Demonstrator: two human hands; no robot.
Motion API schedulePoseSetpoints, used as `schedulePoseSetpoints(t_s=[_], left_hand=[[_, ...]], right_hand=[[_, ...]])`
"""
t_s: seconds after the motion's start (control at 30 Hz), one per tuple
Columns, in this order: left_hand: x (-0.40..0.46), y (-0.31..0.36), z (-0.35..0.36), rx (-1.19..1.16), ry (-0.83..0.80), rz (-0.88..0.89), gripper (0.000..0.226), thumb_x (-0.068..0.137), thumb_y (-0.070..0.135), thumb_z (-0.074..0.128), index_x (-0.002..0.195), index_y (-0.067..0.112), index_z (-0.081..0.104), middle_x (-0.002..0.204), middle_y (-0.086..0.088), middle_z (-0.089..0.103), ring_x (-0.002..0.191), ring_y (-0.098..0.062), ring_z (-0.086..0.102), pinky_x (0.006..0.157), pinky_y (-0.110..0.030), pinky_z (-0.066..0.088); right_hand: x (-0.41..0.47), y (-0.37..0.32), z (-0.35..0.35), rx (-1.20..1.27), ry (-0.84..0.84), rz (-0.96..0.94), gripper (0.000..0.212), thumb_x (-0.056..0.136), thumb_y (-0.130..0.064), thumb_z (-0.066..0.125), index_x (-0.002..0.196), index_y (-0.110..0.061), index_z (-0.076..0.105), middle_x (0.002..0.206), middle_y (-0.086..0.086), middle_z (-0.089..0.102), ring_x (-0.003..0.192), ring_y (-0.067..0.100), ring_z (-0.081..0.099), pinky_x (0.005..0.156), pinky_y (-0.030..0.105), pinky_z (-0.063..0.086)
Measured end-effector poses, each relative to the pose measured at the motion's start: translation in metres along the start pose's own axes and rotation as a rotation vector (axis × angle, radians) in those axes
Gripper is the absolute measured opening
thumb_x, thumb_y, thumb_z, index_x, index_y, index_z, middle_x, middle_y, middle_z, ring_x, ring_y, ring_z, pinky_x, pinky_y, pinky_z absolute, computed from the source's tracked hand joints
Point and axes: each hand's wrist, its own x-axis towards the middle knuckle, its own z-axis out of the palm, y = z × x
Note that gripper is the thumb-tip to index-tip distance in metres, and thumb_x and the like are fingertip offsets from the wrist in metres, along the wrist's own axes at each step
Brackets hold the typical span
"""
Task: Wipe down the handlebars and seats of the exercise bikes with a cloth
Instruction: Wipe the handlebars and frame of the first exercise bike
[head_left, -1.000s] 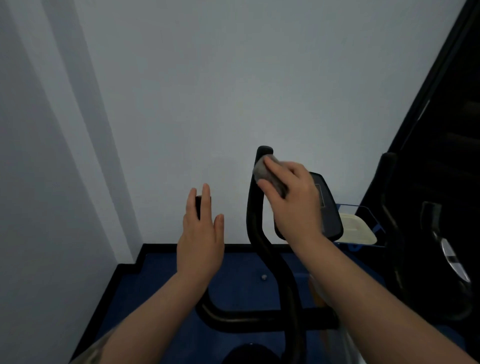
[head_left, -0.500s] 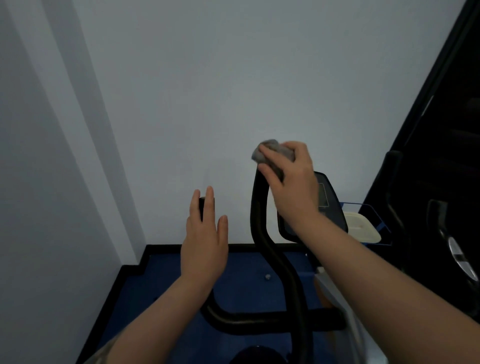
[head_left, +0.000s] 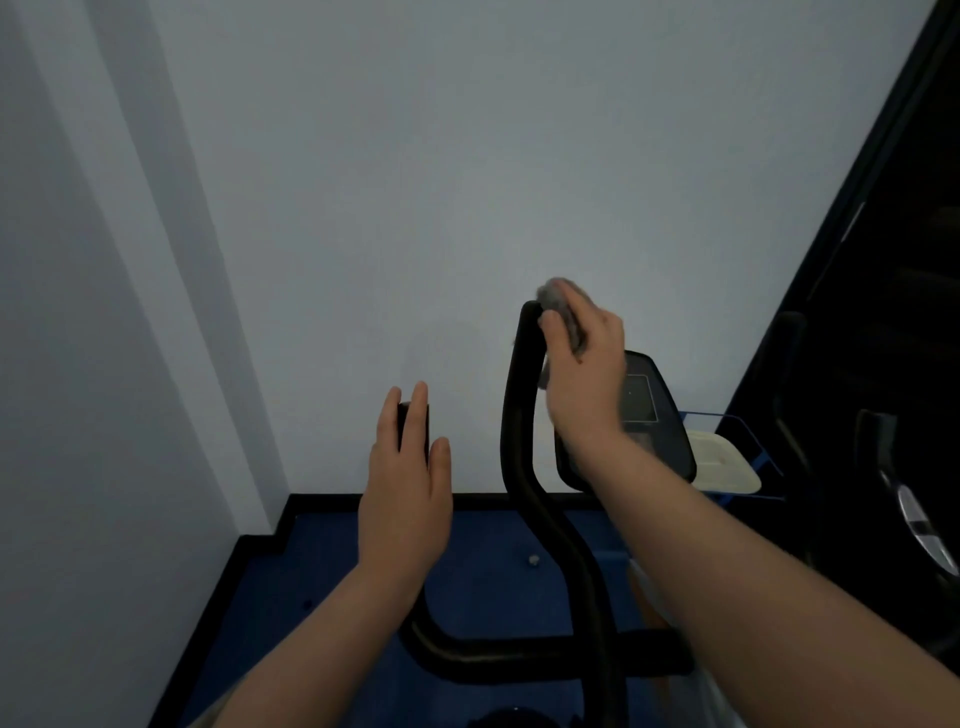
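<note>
I find the right hand (head_left: 584, 374) curled round a grey cloth (head_left: 558, 301), pinching it against the top of the right bar (head_left: 519, 415) of the handlebars. The cloth sits on the bar's upper tip and on its inner side, just in front of the console (head_left: 652, 415). The left hand (head_left: 408, 483) is spread, fingers straight and together, laid flat over the upper end of the left bar (head_left: 413, 421); it grips nothing that I can see.

The relation that matters: the right bar's long axis runs from its tip down and toward me, curving to the crossbar (head_left: 519, 657) near the bottom of the view. The cloth is at the far, upper end, so the unwiped length, as I judge it, lies below and nearer than the hand. The right hand is the nearer one to that run and already holds the cloth; a downward stroke along the bar looks the natural continuation.

The left bar is well apart from the cloth. The seat is not clearly in view. A second machine (head_left: 883, 467) stands dark at the right; a pale tray (head_left: 727, 462) lies beyond the console.
</note>
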Motion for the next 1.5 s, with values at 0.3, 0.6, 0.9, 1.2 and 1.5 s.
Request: schedulePoseSetpoints(t_s=[0.3,0.6,0.9,1.2,1.5], left_hand=[[0.0,0.0,0.0,0.001,-0.01,0.0,0.054,0.103,0.035,0.031,0.152,0.04,0.009,0.159,0.018,-0.001,0.142,-0.012,0.023,0.091,-0.021,0.033],[-0.001,0.0,-0.002,0.002,-0.003,-0.012,0.053,0.103,0.036,0.03,0.151,0.043,0.008,0.16,0.018,0.001,0.141,-0.012,0.025,0.086,-0.023,0.036],[0.0,-0.001,0.0,0.004,0.0,0.0,0.053,0.102,0.038,0.029,0.151,0.043,0.009,0.159,0.019,0.0,0.14,-0.012,0.027,0.086,-0.023,0.037],[0.0,-0.001,-0.001,0.008,-0.007,-0.011,0.053,0.102,0.04,0.027,0.151,0.045,0.007,0.159,0.02,0.0,0.14,-0.012,0.028,0.081,-0.026,0.041],[0.0,0.0,-0.001,0.014,-0.012,-0.018,0.053,0.102,0.04,0.028,0.15,0.047,0.006,0.158,0.023,-0.002,0.141,-0.011,0.026,0.082,-0.025,0.04]], right_hand=[[-0.038,0.028,-0.03,-0.013,-0.236,0.147,0.014,0.092,-0.006,0.06,0.099,-0.008,0.072,0.074,0.021,0.054,0.06,0.022,0.048,0.062,0.021,0.046],[-0.049,0.033,-0.01,-0.371,-0.257,-0.339,0.029,0.089,-0.014,0.068,0.116,-0.023,0.069,0.123,0.005,0.045,0.113,0.021,0.049,0.091,0.033,0.05],[0.006,-0.002,-0.022,-0.511,-0.166,-0.54,0.028,0.087,-0.019,0.069,0.116,-0.018,0.07,0.109,0.011,0.049,0.092,0.026,0.055,0.078,0.036,0.051],[-0.045,0.021,-0.012,-0.687,-0.453,-0.466,0.007,0.087,-0.014,0.069,0.092,-0.013,0.073,0.103,0.008,0.053,0.083,0.023,0.059,0.065,0.034,0.054],[0.004,-0.009,0.0,-0.783,-0.147,-0.562,0.014,0.079,-0.008,0.074,0.092,-0.011,0.069,0.094,0.016,0.054,0.069,0.029,0.054,0.044,0.029,0.043]])
